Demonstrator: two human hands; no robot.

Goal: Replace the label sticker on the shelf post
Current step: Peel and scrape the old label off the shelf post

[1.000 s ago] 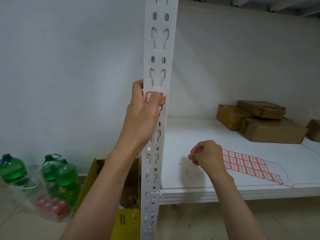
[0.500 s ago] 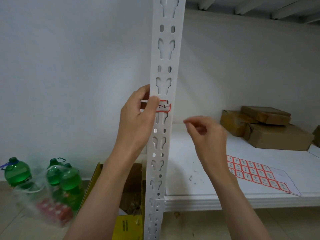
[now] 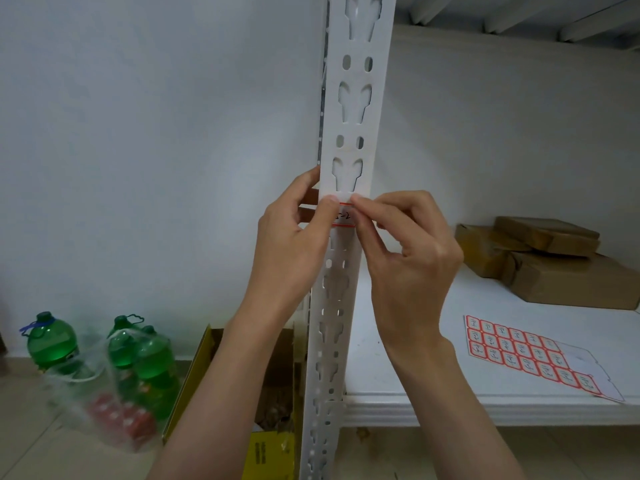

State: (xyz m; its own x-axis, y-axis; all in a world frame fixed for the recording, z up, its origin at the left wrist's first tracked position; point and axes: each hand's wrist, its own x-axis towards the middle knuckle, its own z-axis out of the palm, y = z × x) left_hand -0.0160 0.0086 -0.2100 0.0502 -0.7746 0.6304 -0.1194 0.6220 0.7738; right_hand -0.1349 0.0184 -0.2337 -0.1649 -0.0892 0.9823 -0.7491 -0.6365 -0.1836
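I see my left hand (image 3: 291, 244) gripping the shelf post (image 3: 349, 133), thumb on the label sticker (image 3: 344, 216), while my right hand (image 3: 412, 251) pinches its edge.

Both forearms rise from the bottom edge and converge at one spot. The left hand (image 3: 291, 244) wraps sideways, thumb tip pressed flat in front, fingers curled behind. The right hand (image 3: 412, 258) meets it from the opposite side, its thumb and forefinger tips pinched just beside the left thumb, remaining fingers loosely curled.

Storeroom: slotted shelving (image 3: 485, 403), brown parcels (image 3: 568, 275)
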